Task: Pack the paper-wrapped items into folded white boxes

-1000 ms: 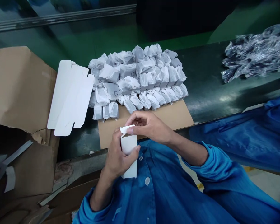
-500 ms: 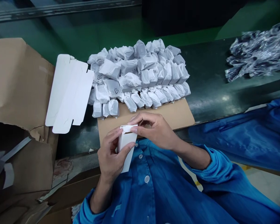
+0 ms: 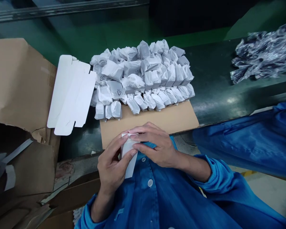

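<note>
A small white carton (image 3: 130, 163) is held upright in front of my chest, its top end toward the bench. My left hand (image 3: 114, 163) is closed round its left side, thumb across the front. My right hand (image 3: 154, 143) presses its fingers and thumb on the carton's top end, where the flap lies down. Both hands partly hide the top. Just beyond them is a brown cardboard sheet (image 3: 152, 122) bearing rows of small items in white wrapping (image 3: 143, 73).
Flat white carton blanks (image 3: 71, 95) lie left of the wrapped rows. A big torn cardboard box (image 3: 19, 86) stands at the far left. Clear plastic-wrapped bundles (image 3: 264, 57) lie at the right on the dark green bench (image 3: 212, 86). Blue cloth (image 3: 248, 140) shows at the right edge.
The carton's top flap, raised before, is now pressed down. My right hand has come lower and nearer my body onto the top end. My left hand keeps hold of the carton.
</note>
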`<control>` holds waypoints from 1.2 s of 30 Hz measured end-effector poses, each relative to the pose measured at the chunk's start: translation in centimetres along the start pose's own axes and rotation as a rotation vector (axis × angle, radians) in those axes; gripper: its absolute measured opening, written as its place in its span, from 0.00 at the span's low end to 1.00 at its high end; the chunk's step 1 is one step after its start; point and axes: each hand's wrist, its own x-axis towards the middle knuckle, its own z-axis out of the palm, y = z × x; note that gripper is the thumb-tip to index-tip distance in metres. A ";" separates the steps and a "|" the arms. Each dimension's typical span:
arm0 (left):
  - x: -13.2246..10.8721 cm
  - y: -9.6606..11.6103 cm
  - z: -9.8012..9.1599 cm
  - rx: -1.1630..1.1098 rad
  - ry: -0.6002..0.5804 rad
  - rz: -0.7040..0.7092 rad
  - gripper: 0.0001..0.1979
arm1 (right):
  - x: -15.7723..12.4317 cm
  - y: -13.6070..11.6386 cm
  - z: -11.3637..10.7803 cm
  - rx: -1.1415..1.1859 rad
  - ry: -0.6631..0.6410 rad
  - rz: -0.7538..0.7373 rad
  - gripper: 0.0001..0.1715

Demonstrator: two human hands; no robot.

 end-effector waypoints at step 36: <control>3.5 -6.0 -8.4 0.876 -0.294 0.565 0.26 | 9.1 5.7 1.7 -1.144 -0.610 -0.566 0.20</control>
